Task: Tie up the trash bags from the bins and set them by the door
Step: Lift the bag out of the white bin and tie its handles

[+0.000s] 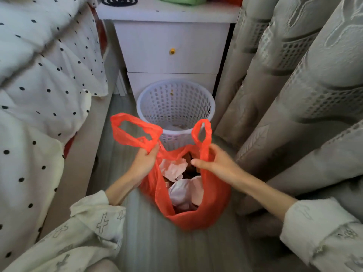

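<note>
A red plastic trash bag (pixel 204 211) stands open on the floor just in front of a white perforated bin (pixel 175 107). White crumpled paper and other waste fill the bag. My left hand (pixel 144 163) grips the base of the bag's left handle loop, which sticks up above my fist. My right hand (pixel 216 163) pinches the right handle loop between thumb and fingers. The two loops are held apart and are not knotted. The bin holds no bag; a few scraps lie at its bottom.
A white nightstand (pixel 170 48) with a gold knob stands behind the bin. A bed with polka-dot bedding (pixel 39 85) runs along the left. Grey patterned curtains (pixel 294 85) hang on the right. A narrow strip of grey floor (pixel 157 242) lies between them.
</note>
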Available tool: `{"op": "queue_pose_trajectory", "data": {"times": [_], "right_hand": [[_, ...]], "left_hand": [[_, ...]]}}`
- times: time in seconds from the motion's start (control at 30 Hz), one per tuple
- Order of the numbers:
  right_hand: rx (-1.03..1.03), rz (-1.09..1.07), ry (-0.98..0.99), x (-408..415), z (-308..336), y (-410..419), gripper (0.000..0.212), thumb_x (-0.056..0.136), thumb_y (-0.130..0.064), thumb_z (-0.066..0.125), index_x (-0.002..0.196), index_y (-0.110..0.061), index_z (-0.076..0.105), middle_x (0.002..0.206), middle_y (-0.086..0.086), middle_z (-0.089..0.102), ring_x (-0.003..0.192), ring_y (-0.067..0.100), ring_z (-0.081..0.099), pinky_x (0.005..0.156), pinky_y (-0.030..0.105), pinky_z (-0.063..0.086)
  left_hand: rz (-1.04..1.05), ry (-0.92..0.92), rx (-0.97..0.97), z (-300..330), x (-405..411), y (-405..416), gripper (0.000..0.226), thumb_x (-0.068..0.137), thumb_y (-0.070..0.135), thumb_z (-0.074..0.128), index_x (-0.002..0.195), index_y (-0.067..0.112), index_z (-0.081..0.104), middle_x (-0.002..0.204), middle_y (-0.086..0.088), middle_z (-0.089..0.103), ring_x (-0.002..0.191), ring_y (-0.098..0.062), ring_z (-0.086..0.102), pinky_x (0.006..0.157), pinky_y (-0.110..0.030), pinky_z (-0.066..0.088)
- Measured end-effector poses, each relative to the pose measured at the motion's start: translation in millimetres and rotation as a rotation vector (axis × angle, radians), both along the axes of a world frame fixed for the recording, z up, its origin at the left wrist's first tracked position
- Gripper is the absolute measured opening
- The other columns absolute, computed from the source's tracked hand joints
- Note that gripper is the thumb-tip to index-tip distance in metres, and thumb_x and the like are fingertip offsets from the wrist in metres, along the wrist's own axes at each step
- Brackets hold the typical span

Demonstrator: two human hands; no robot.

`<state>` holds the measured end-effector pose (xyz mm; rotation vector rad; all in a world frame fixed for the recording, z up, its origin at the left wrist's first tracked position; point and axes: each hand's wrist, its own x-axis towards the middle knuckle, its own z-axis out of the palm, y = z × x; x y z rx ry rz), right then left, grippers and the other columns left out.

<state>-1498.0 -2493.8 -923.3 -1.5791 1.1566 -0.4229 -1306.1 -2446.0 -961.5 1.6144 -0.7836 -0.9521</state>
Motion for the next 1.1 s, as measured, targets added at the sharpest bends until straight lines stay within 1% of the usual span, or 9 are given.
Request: {"op": "queue_pose_trajectory", "data": {"times": [0.13, 0.3, 0.37, 0.47, 0.53, 0.63, 0.77, 0.93, 1.1], "right_hand": [[-0.463, 0.261, 0.365, 3, -27, 8, 0.038, 0.08, -0.039, 0.055, 0.111, -0.019, 0.062, 0.121, 0.001, 0.058, 0.127, 0.024, 0.041, 0.108, 0.03, 0.025], [-0.176, -0.085, -0.129, 11, -23, 9, 0.043, 0.099, -0.019, 0.035, 0.068, -0.011, 0.064, 0.099, 0.012, 0.07, 0.102, 0.023, 0.061, 0.101, 0.028, 0.044], [-0.036, -0.17, -0.28, 13, -16, 6, 0.056, 0.1, -0.017, 0.029, 0.053, -0.014, 0.058, 0.086, 0.016, 0.069, 0.098, 0.016, 0.061, 0.089, 0.009, 0.045], [0.09, -0.31, -0.505, 13, -9, -2, 0.054, 0.101, -0.018, 0.023, 0.053, -0.014, 0.046, 0.047, 0.009, 0.062, 0.076, 0.014, 0.068, 0.089, 0.019, 0.048], [0.239, -0.424, -0.676, 13, -2, -9, 0.045, 0.101, -0.02, 0.024, 0.058, -0.012, 0.035, 0.029, -0.001, 0.041, 0.041, 0.012, 0.058, 0.075, 0.024, 0.053], [0.381, -0.489, -0.668, 13, 5, -16, 0.042, 0.101, -0.029, 0.026, 0.061, -0.016, 0.031, 0.029, -0.01, 0.023, 0.023, 0.005, 0.024, 0.043, 0.021, 0.046], [0.411, -0.454, -0.417, 15, -1, -16, 0.036, 0.097, -0.029, 0.039, 0.063, -0.02, 0.031, 0.031, -0.013, 0.022, 0.023, 0.001, 0.016, 0.033, 0.008, 0.019], [0.539, -0.434, -0.255, 13, -18, -15, 0.022, 0.093, -0.011, 0.033, 0.074, -0.016, 0.042, 0.032, -0.011, 0.025, 0.022, -0.001, 0.016, 0.031, 0.005, 0.014], [0.462, -0.235, -0.03, 14, -25, -7, 0.032, 0.097, -0.006, 0.023, 0.073, -0.016, 0.041, 0.044, -0.001, 0.029, 0.02, -0.002, 0.019, 0.029, 0.005, 0.014]], "left_hand": [[0.03, 0.183, -0.1, 9, -4, 2, 0.035, 0.097, 0.021, 0.038, 0.114, -0.002, 0.059, 0.098, -0.005, 0.067, 0.095, -0.017, 0.062, 0.087, -0.021, 0.05], [0.107, 0.365, -0.191, 16, 6, 2, 0.038, 0.096, 0.026, 0.039, 0.117, -0.001, 0.057, 0.112, -0.018, 0.065, 0.109, -0.033, 0.059, 0.101, -0.045, 0.045], [0.137, 0.374, -0.221, 18, 9, 0, 0.032, 0.096, 0.023, 0.04, 0.104, 0.001, 0.061, 0.097, -0.011, 0.071, 0.1, -0.028, 0.064, 0.1, -0.046, 0.045], [0.119, 0.365, -0.24, 21, 6, -3, 0.027, 0.098, 0.019, 0.034, 0.08, 0.01, 0.053, 0.047, 0.001, 0.062, 0.061, -0.016, 0.069, 0.076, -0.036, 0.056], [0.08, 0.304, -0.188, 23, 0, -5, 0.028, 0.099, 0.02, 0.033, 0.076, 0.012, 0.048, 0.032, 0.006, 0.038, 0.03, -0.011, 0.048, 0.048, -0.025, 0.051], [-0.015, 0.171, -0.009, 23, -11, -6, 0.034, 0.098, 0.023, 0.036, 0.065, 0.016, 0.04, 0.032, 0.01, 0.023, 0.025, -0.002, 0.02, 0.034, -0.015, 0.03], [-0.223, 0.046, 0.151, 20, -18, -3, 0.016, 0.079, 0.012, 0.047, 0.068, 0.019, 0.039, 0.052, 0.002, 0.027, 0.038, -0.006, 0.026, 0.046, -0.024, 0.031], [-0.368, -0.253, 0.146, 16, -23, -1, 0.041, 0.097, 0.023, 0.034, 0.138, 0.022, 0.028, 0.098, -0.02, 0.056, 0.077, -0.034, 0.058, 0.053, -0.025, 0.048], [-0.436, -0.683, 0.055, 24, -27, -4, 0.038, 0.098, 0.027, 0.03, 0.112, 0.0, 0.053, 0.104, -0.027, 0.064, 0.102, -0.044, 0.057, 0.072, -0.033, 0.033]]}}
